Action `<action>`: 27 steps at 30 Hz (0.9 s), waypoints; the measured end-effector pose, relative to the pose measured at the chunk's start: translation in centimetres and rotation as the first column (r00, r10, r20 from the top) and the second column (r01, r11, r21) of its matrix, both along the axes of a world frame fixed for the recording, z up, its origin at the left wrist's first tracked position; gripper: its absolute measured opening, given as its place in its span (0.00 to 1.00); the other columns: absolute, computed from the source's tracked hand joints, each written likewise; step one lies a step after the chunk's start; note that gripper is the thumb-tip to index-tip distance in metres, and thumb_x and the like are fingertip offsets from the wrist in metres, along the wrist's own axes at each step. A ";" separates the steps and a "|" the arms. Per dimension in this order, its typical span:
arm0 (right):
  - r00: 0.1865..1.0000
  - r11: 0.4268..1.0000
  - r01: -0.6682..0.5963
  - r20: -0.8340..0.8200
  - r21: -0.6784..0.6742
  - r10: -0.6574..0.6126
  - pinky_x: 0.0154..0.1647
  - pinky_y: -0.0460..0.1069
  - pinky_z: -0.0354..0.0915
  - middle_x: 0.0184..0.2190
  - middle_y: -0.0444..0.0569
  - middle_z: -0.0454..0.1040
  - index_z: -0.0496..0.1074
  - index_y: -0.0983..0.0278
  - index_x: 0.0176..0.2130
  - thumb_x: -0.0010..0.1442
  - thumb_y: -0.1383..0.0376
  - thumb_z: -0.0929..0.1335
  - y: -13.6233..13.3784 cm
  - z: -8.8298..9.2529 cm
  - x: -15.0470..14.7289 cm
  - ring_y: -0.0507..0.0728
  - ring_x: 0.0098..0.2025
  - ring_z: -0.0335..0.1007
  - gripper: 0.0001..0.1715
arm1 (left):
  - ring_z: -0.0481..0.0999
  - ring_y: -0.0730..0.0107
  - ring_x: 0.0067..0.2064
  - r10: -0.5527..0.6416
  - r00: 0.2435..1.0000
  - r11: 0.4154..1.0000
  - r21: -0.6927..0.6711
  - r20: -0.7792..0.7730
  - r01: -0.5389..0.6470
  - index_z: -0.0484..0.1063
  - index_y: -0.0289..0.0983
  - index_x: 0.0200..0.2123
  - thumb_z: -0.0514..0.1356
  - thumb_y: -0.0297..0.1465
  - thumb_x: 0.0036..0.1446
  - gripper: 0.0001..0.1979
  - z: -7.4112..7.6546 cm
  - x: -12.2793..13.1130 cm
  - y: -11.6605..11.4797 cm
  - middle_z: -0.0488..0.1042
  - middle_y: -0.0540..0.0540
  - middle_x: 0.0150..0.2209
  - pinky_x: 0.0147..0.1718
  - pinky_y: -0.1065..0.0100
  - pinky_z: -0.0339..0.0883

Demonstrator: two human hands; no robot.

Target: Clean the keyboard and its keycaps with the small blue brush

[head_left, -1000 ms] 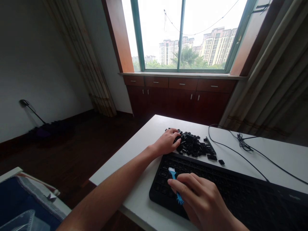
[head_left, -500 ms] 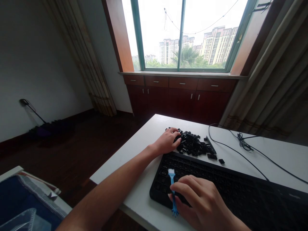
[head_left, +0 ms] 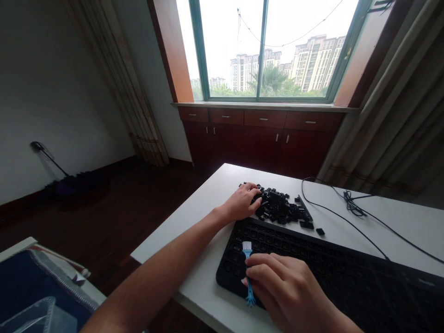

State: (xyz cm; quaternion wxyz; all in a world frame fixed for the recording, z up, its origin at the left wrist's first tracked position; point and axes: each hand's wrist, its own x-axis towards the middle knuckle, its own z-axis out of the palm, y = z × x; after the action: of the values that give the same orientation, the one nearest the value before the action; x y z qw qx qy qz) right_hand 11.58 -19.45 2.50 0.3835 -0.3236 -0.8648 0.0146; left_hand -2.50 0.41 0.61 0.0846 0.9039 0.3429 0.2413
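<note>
A small blue cleaning brush [head_left: 248,273] with white bristles is pinched in my right hand [head_left: 287,286]. Its bristles point away from me, over the left end of a black keyboard [head_left: 274,249] whose keycaps are off, showing bare sockets. Beyond the keyboard, my left hand [head_left: 243,201] lies at the left side of a heap of loose black keycaps [head_left: 280,206]. Its fingers are apart and touch the heap; the fingertips are partly lost among the dark caps.
The white table [head_left: 194,231] has a black cable [head_left: 350,236] looping across its right side. A few caps [head_left: 320,231] lie apart from the heap. At lower left, a clear plastic box [head_left: 38,319] sits on dark blue fabric [head_left: 45,277]. Cabinets [head_left: 263,134] stand under the window.
The brush and my right hand have shifted very slightly over the keyboard. My left hand stays at the keycap heap. The camera view has moved a little.
</note>
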 end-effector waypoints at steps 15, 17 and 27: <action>0.998 0.999 0.051 -0.044 -0.018 -0.052 0.34 0.46 0.69 0.39 0.49 0.78 0.71 0.63 0.46 0.66 0.73 0.66 0.2 0.3 0.1 0.52 0.34 0.75 0.10 | 0.68 0.52 0.59 0.001 1.000 1.000 0.002 -0.006 -0.001 0.73 0.35 0.55 0.52 0.41 0.68 0.21 0.0 -0.1 -0.1 0.68 0.37 0.58 0.62 0.52 0.64; 0.998 0.998 0.055 -0.042 -0.009 -0.055 0.32 0.45 0.68 0.36 0.49 0.77 0.72 0.63 0.45 0.66 0.73 0.65 0.1 0.4 0.1 0.51 0.32 0.73 0.10 | 0.68 0.52 0.59 0.001 1.000 1.000 0.000 -0.008 -0.001 0.73 0.34 0.55 0.52 0.41 0.68 0.21 0.1 -0.1 -0.1 0.68 0.37 0.58 0.61 0.52 0.64; 0.993 0.995 0.095 -0.066 -0.002 -0.095 0.31 0.45 0.66 0.35 0.48 0.76 0.71 0.63 0.46 0.67 0.73 0.64 0.1 0.2 0.4 0.52 0.30 0.72 0.11 | 0.68 0.52 0.59 -0.004 1.000 1.000 0.004 -0.004 0.004 0.74 0.35 0.54 0.52 0.41 0.68 0.21 0.0 -0.1 -0.2 0.68 0.37 0.58 0.61 0.52 0.64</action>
State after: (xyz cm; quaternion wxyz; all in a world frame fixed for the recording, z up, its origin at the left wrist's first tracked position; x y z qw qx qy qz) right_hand 11.93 -19.37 2.66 0.4124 -0.3636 -0.8353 0.0068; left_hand -2.57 0.26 0.65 0.0826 0.9052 0.3409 0.2401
